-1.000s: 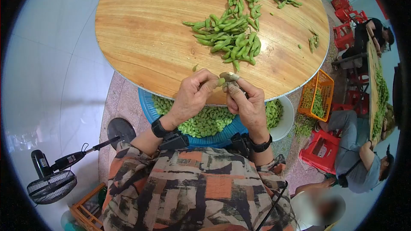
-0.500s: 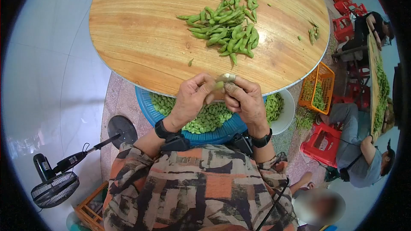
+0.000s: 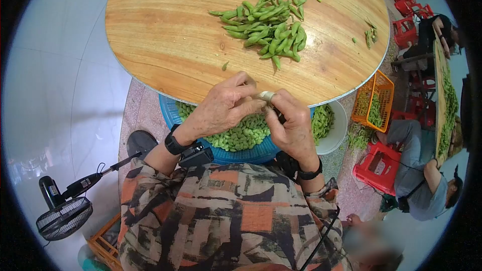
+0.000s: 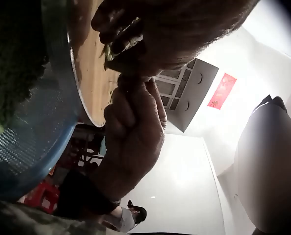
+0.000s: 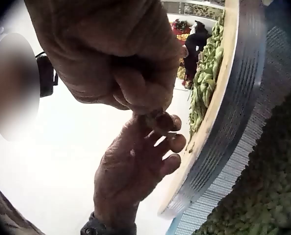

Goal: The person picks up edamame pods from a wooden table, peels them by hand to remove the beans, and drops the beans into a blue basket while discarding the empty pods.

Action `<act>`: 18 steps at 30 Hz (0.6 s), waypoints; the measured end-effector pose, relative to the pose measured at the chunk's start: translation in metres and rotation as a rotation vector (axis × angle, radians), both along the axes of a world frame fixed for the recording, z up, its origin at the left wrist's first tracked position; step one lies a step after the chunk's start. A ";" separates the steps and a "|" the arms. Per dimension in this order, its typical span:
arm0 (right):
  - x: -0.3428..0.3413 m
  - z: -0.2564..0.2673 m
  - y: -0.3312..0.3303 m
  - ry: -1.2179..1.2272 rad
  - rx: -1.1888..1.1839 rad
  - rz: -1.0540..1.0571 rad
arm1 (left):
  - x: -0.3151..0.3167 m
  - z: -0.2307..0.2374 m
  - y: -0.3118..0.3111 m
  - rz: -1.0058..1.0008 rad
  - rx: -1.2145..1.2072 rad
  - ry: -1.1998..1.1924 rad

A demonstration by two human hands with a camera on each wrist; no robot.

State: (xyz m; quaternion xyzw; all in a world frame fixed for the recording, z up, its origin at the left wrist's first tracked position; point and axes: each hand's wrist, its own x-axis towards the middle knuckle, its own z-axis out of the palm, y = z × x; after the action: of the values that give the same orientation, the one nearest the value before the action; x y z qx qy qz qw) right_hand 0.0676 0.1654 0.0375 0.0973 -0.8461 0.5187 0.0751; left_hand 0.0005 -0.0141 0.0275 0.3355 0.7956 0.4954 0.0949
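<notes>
Close over the table's front edge, my left hand (image 3: 226,103) and right hand (image 3: 291,125) meet at their fingertips. Between them they pinch an edamame pod, mostly hidden by the fingers. A pale wrap (image 3: 266,96) covers the tip of my right index finger. In the right wrist view, the left hand (image 5: 128,166) has its other fingers spread apart, while the right hand (image 5: 121,63) curls its fingers. Below both hands sits a blue basket (image 3: 221,155) with shelled green beans (image 3: 241,133). Ahead, a pile of edamame pods (image 3: 271,30) lies on the round wooden table (image 3: 160,35).
A white bucket (image 3: 341,133) with pods stands right of the basket, and an orange crate (image 3: 386,95) lies beyond it. A red stool (image 3: 376,170) and seated people are at the right. A black fan (image 3: 65,216) stands at the left.
The left hand has turned and moved in against the right fingertips. The green piece visible at its fingertips earlier is now hidden. The view has shifted slightly.
</notes>
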 end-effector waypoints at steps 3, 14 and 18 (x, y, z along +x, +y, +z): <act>0.003 -0.004 -0.002 0.032 0.028 -0.010 | -0.002 -0.005 -0.010 -0.126 -0.082 0.005; 0.001 -0.021 -0.011 0.171 0.006 -0.136 | 0.018 -0.032 0.006 0.026 0.476 -0.976; 0.009 -0.020 0.019 0.009 -0.139 -0.201 | 0.018 -0.014 0.003 -0.086 0.297 -0.941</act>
State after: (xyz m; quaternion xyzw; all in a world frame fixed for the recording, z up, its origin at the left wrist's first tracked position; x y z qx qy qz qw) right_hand 0.0769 0.1840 0.0180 0.0090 -0.8133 0.5653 0.1373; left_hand 0.0187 -0.0109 0.0135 0.1177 0.5728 0.6967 0.4155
